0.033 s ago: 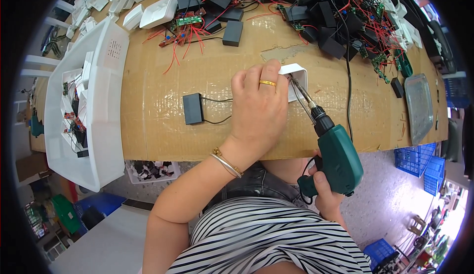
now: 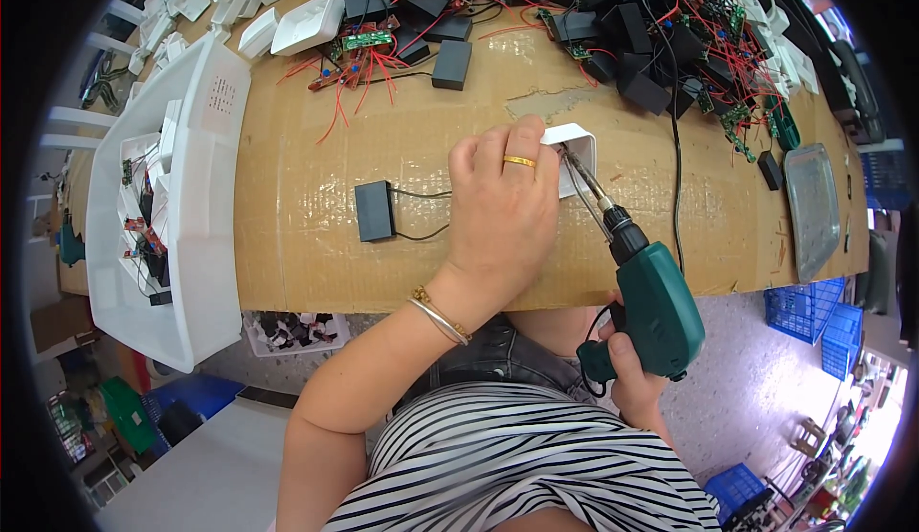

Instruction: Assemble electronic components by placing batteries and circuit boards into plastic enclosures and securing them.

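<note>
My left hand [image 2: 504,202] is closed round a white plastic housing [image 2: 577,135], holding it on the cardboard-covered bench; the fingers hide much of it. Two dark wires run from beneath this hand to a black rectangular block [image 2: 374,211] lying to its left. Below the bench's front edge, my right hand [image 2: 632,369] grips the handle of a green soldering gun [image 2: 659,307]. Its long metal tip and a thin tube beside it reach into the housing's open end. What the tip touches inside cannot be made out.
A white bin [image 2: 206,197] with housings and boards stands at the left. Black blocks [image 2: 627,29], red wires and circuit boards [image 2: 369,41] are heaped along the back. A black cable [image 2: 677,168] crosses the bench; a metal tray [image 2: 811,211] lies at the right edge.
</note>
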The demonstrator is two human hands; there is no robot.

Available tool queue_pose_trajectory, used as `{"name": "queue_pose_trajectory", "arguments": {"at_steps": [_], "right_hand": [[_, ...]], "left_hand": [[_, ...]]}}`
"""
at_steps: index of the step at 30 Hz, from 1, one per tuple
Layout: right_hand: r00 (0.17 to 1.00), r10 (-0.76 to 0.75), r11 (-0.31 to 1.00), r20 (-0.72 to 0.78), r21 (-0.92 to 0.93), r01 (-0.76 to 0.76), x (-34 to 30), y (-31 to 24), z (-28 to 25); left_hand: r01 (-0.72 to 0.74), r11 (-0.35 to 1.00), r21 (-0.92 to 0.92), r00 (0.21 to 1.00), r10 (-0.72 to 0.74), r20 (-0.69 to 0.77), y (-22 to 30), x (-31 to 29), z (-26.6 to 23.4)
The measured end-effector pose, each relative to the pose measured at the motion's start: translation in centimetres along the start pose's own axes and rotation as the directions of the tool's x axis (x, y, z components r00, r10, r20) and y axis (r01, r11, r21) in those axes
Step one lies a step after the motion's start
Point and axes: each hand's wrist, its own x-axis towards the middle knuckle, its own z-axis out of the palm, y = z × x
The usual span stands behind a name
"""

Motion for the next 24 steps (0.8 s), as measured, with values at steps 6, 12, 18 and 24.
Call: {"name": "queue_pose_trajectory", "arguments": {"at_steps": [6, 12, 18, 24], "right_hand": [[0.998, -0.060, 0.998, -0.013, 0.004, 0.060, 0.21, 0.18, 0.24], [0.998, -0.042, 0.997, -0.046, -0.066, 0.039, 0.16, 0.08, -0.02], [0.997, -0.066, 0.996, -0.038, -0.069, 0.063, 0.26, 0.18, 0.02], [0.994, -0.073, 0.997, -0.081, -0.024, 0.071, 0.47, 0.36, 0.16]], "left_hand": [[0.001, 1.000, -0.005, 1.000, -0.001, 0.000, -0.03, -0.05, 0.00], [-0.004, 1.000, 0.005, 1.000, 0.004, 0.001, 0.11, -0.10, -0.02], [-0.004, 1.000, 0.011, 1.000, 0.004, -0.002, -0.02, -0.06, -0.04], [0.002, 1.000, 0.003, 1.000, -0.002, 0.019, 0.02, 0.01, -0.15]]}}
